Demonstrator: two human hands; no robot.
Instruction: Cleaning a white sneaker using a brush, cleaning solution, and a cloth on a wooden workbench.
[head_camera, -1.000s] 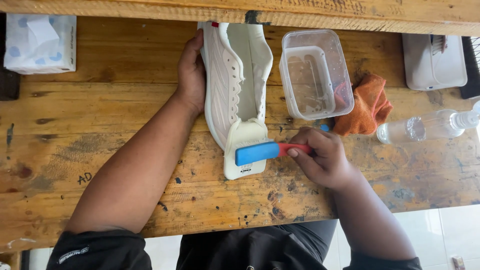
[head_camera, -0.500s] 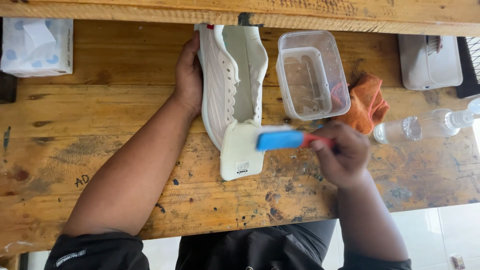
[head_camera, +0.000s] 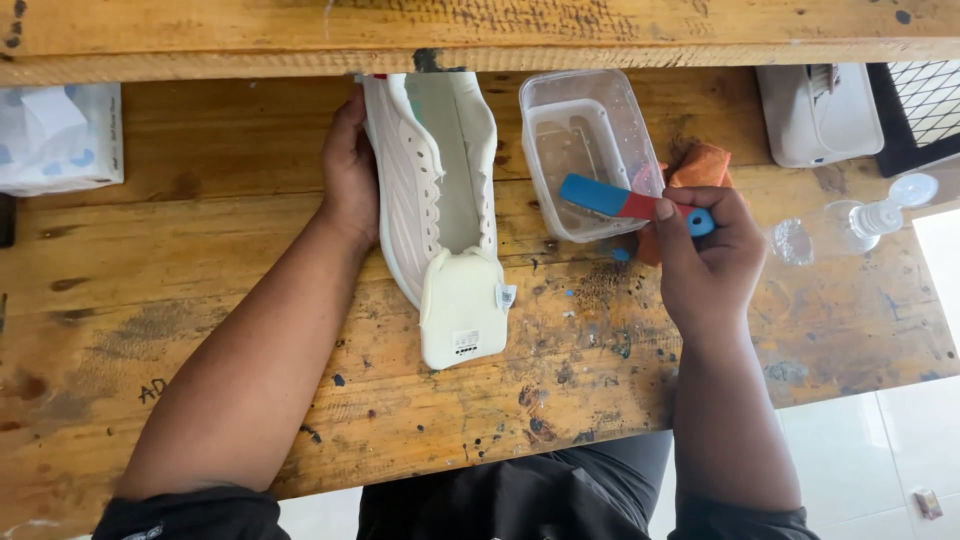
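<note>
a white shoe (head_camera: 435, 190) lies on the wooden worktop (head_camera: 150, 300), tongue pulled out toward the person. the left hand (head_camera: 350, 170) presses flat against its side. the right hand (head_camera: 705, 255) grips a blue and red brush (head_camera: 625, 203) over a clear plastic tub (head_camera: 585, 150), with an orange cloth (head_camera: 700, 165) just beside.

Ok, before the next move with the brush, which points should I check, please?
1. Left hand steadies the white shoe: ok.
2. Right hand has a firm grip on the brush: ok.
3. Brush head is over the clear container: ok.
4. Water in the container: cannot tell.
5. Shoe tongue folded out flat on the bench: ok.
6. Orange cloth within reach: ok.
</note>
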